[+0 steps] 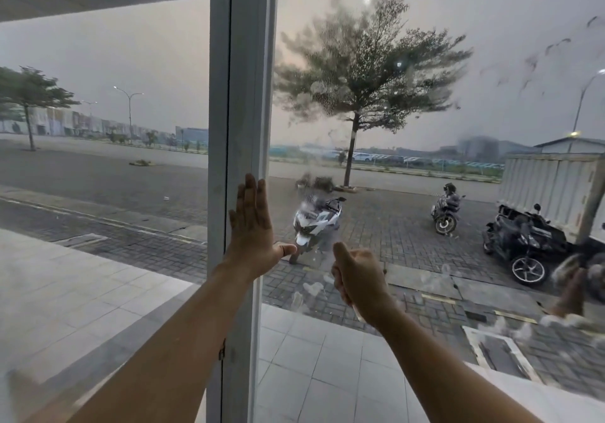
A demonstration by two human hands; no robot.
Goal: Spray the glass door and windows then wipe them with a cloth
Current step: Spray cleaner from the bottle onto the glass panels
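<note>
Nearest me are two bare forearms reaching forward. The left hand (253, 226) lies flat, fingers straight and together, pressed against the white frame post (242, 95) with its thumb out over the edge of the glass. The right hand (358, 275) is curled into a fist just short of the pane, thumb on top. Whether it grips a bottle or a cloth I cannot tell, since the back of the hand hides the palm, and neither bottle nor cloth shows anywhere. The right-hand pane (458, 46) stands directly before that fist and fills the view from the post outward. It is speckled with spray droplets (327, 95) and smeared runs, so I judge it sprayed and not yet wiped dry. The left-hand pane (98, 111) beyond the post looks clean of drops. Glass like this is stiff, smooth and slick where wet, and it will not forgive a hard knock. I would steady myself on the post, as the left hand does, and lay a cloth flat with even pressure, starting high where the runs begin. Outside stand a white scooter (316, 219), two dark motorcycles (523, 246), and a tree (366, 72) farther back.
</note>
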